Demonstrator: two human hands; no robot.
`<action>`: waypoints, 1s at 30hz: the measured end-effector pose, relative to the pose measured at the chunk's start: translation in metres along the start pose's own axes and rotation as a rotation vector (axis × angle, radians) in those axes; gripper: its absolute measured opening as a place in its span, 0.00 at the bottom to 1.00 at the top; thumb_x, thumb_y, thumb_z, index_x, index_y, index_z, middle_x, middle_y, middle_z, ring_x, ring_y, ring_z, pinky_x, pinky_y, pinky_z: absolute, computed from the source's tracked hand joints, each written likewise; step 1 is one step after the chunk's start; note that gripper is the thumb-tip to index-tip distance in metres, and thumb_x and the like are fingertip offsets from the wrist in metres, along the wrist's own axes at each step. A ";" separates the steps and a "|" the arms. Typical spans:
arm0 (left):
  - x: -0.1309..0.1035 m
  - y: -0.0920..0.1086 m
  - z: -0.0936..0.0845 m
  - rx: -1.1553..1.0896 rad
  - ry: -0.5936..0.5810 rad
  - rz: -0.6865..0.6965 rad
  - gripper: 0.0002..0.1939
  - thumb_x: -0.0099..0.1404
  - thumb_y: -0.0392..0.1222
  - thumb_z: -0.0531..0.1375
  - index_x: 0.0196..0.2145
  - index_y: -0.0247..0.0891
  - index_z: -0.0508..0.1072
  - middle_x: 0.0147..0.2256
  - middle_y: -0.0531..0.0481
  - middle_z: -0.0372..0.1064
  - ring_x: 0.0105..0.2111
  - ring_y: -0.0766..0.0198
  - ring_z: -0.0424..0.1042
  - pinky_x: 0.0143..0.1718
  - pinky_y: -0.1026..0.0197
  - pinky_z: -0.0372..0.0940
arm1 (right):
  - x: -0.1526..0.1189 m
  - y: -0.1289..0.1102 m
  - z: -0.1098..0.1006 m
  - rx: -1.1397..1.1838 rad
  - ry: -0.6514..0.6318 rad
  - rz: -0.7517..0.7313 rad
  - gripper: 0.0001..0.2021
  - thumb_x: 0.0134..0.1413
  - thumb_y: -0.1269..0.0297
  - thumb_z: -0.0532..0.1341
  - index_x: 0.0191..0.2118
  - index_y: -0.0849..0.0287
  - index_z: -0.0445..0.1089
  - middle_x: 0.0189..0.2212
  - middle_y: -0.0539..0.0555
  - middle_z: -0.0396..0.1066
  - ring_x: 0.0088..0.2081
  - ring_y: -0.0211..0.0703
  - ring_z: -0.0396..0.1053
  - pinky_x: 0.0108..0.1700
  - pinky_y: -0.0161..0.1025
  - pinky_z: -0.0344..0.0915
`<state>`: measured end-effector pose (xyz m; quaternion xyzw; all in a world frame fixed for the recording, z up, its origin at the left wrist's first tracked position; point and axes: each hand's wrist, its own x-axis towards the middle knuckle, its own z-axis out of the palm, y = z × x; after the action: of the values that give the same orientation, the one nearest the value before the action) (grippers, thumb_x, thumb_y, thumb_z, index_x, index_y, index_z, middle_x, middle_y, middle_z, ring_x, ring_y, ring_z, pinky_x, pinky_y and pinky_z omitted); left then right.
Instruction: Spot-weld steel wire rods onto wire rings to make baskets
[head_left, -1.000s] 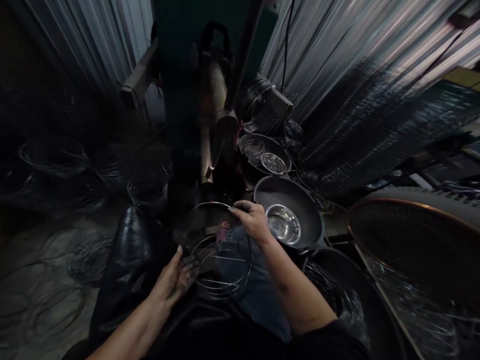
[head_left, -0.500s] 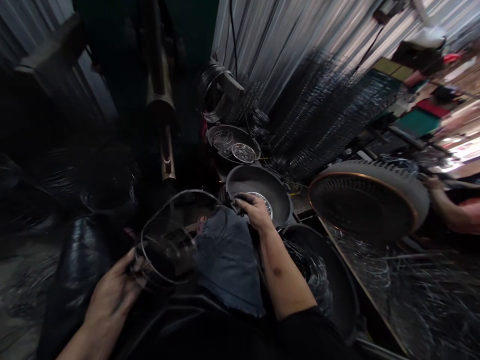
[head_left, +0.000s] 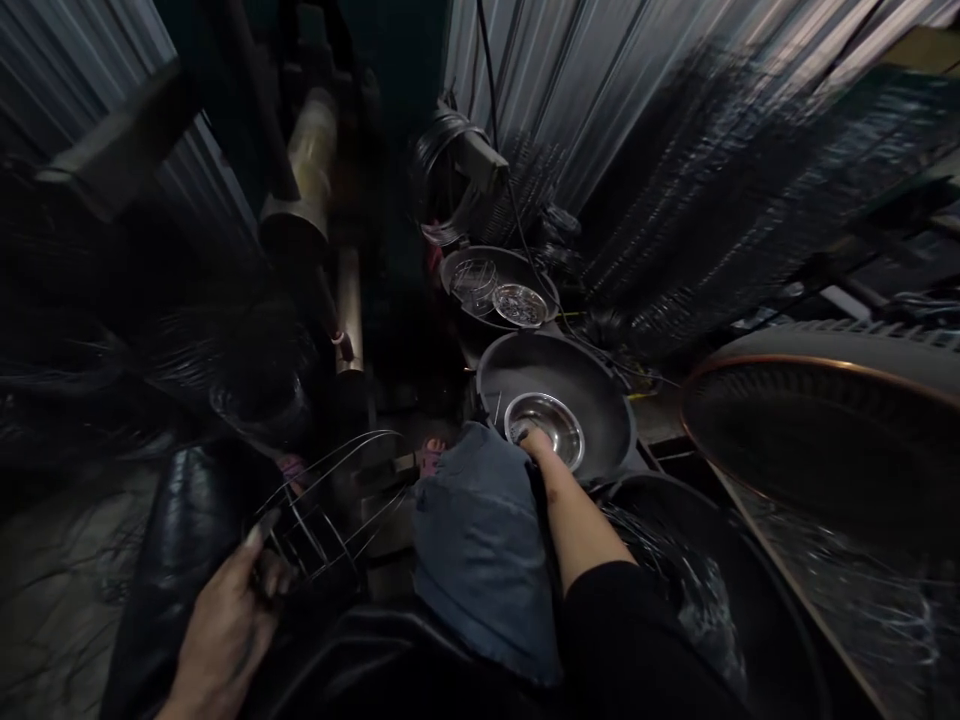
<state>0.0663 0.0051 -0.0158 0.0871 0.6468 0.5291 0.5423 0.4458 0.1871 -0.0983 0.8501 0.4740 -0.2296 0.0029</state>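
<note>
Metal wire frame (head_left: 311, 532) sits gripped in the left hand (head_left: 234, 600).

From here I see open air above the wide pan (head_left: 606, 400), down to the metal bowl (head_left: 568, 422). A denim-covered knee (head_left: 484, 545) blocks the low way across from the left hand (head_left: 234, 610), and a cable (head_left: 511, 190) hangs across the farther pan (head_left: 519, 265).

I can see the wire frame (head_left: 309, 530) glinting silver, the bowl (head_left: 561, 418) shinier silver, the pan (head_left: 609, 400) dull charcoal, the trouser leg (head_left: 484, 550) faded blue, the sleeve (head_left: 637, 630) plain black, and the corrugated wall (head_left: 547, 70) striped light and dark grey.
</note>
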 end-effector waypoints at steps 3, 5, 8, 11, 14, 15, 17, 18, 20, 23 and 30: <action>-0.002 -0.002 0.002 0.051 -0.004 0.031 0.25 0.59 0.55 0.62 0.15 0.37 0.60 0.15 0.55 0.54 0.20 0.69 0.57 0.25 0.66 0.61 | 0.004 0.007 -0.003 0.141 0.015 0.053 0.11 0.58 0.59 0.62 0.38 0.64 0.72 0.36 0.57 0.74 0.39 0.43 0.72 0.43 0.42 0.68; -0.006 0.000 0.006 0.072 0.020 0.042 0.26 0.61 0.54 0.60 0.14 0.37 0.58 0.14 0.55 0.52 0.18 0.69 0.56 0.26 0.66 0.62 | 0.005 0.015 -0.010 0.236 0.060 0.086 0.07 0.54 0.66 0.63 0.34 0.66 0.73 0.33 0.61 0.74 0.39 0.47 0.73 0.40 0.39 0.67; -0.012 0.009 0.016 0.120 0.016 0.113 0.26 0.63 0.53 0.58 0.13 0.37 0.57 0.13 0.55 0.50 0.18 0.69 0.55 0.28 0.65 0.63 | -0.005 0.022 -0.024 0.402 0.154 0.106 0.07 0.46 0.71 0.61 0.32 0.68 0.74 0.30 0.65 0.74 0.36 0.50 0.73 0.33 0.37 0.65; -0.016 0.022 0.027 0.210 -0.014 0.248 0.27 0.64 0.52 0.58 0.13 0.38 0.57 0.14 0.54 0.53 0.19 0.69 0.57 0.26 0.66 0.61 | -0.035 0.019 -0.034 0.635 0.227 0.045 0.12 0.43 0.66 0.61 0.36 0.64 0.73 0.29 0.58 0.73 0.28 0.43 0.71 0.25 0.34 0.64; -0.014 0.031 0.033 0.145 -0.014 0.360 0.22 0.62 0.49 0.59 0.15 0.39 0.59 0.14 0.55 0.53 0.17 0.69 0.55 0.21 0.66 0.56 | -0.081 0.013 -0.032 1.105 0.151 -0.090 0.15 0.37 0.60 0.63 0.34 0.61 0.71 0.24 0.52 0.70 0.21 0.38 0.65 0.19 0.33 0.59; -0.012 0.032 0.033 0.108 -0.018 0.394 0.19 0.62 0.48 0.60 0.17 0.39 0.62 0.14 0.56 0.53 0.17 0.69 0.55 0.21 0.66 0.55 | -0.097 0.012 -0.028 1.217 0.091 -0.118 0.15 0.36 0.59 0.64 0.33 0.61 0.70 0.21 0.50 0.68 0.18 0.38 0.63 0.18 0.33 0.56; -0.007 0.033 0.030 0.063 -0.031 0.447 0.13 0.61 0.48 0.61 0.24 0.39 0.69 0.13 0.58 0.52 0.17 0.69 0.56 0.21 0.66 0.54 | -0.122 0.013 -0.020 1.210 0.021 -0.154 0.16 0.35 0.56 0.65 0.31 0.60 0.70 0.17 0.49 0.66 0.17 0.39 0.61 0.18 0.34 0.54; -0.004 0.031 0.027 0.058 -0.038 0.461 0.11 0.60 0.48 0.61 0.28 0.38 0.71 0.14 0.58 0.53 0.17 0.69 0.56 0.21 0.66 0.54 | -0.132 0.016 -0.017 1.117 0.039 -0.177 0.15 0.35 0.55 0.65 0.30 0.60 0.71 0.17 0.50 0.67 0.19 0.41 0.63 0.20 0.35 0.57; 0.002 0.027 0.020 0.050 -0.015 0.476 0.11 0.59 0.49 0.62 0.32 0.38 0.74 0.14 0.59 0.53 0.17 0.69 0.57 0.21 0.66 0.54 | -0.146 0.022 -0.015 0.886 0.142 -0.226 0.14 0.36 0.55 0.64 0.29 0.60 0.73 0.23 0.54 0.72 0.27 0.46 0.69 0.29 0.39 0.64; 0.008 0.018 0.009 0.018 0.024 0.454 0.14 0.57 0.50 0.63 0.33 0.35 0.75 0.13 0.59 0.52 0.16 0.69 0.57 0.19 0.65 0.53 | -0.160 0.017 -0.018 0.727 0.209 -0.235 0.12 0.36 0.56 0.63 0.26 0.59 0.73 0.28 0.56 0.75 0.34 0.49 0.70 0.35 0.41 0.66; 0.008 0.007 0.004 -0.041 0.019 0.460 0.17 0.58 0.49 0.62 0.40 0.34 0.76 0.13 0.60 0.53 0.15 0.71 0.55 0.20 0.66 0.55 | -0.206 -0.094 0.001 1.426 -0.588 -0.107 0.13 0.32 0.61 0.68 0.26 0.62 0.68 0.17 0.49 0.68 0.15 0.33 0.59 0.16 0.30 0.50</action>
<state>0.0629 0.0158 -0.0145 0.2165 0.6043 0.6525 0.4028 0.2780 0.0731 0.0018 0.5264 0.2319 -0.6955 -0.4305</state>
